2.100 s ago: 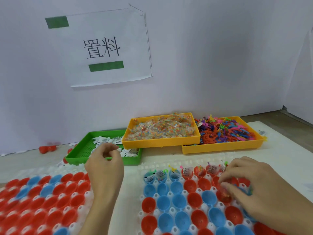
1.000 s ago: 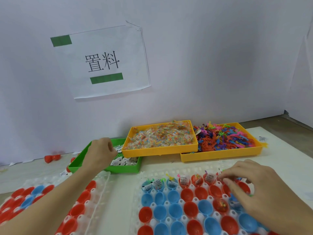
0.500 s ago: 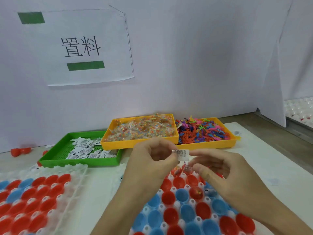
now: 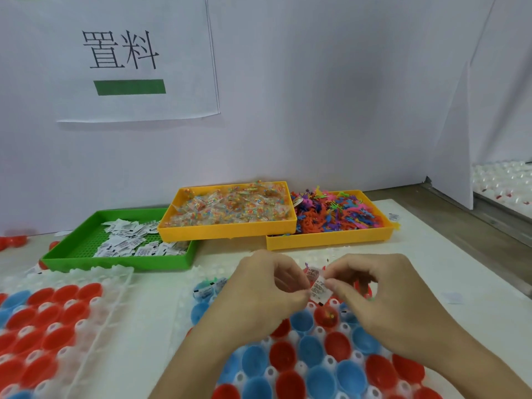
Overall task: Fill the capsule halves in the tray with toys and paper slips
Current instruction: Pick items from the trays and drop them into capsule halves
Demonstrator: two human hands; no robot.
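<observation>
- Head view: my left hand point(image 4: 263, 286) and right hand point(image 4: 371, 286) both pinch one paper slip point(image 4: 319, 290) between them, long axis running 11 to 5 o'clock.
- It hangs just above the red capsule half point(image 4: 326, 317) at 6 o'clock in the tray point(image 4: 184, 305); right hand looks nearer.

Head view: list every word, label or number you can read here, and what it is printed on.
"置料": on the white paper sign taped to the wall, above a green bar.
Paper slip pinched by left hand and right hand: black print, too small to read.
Slips in the green tray: print unreadable.
</observation>
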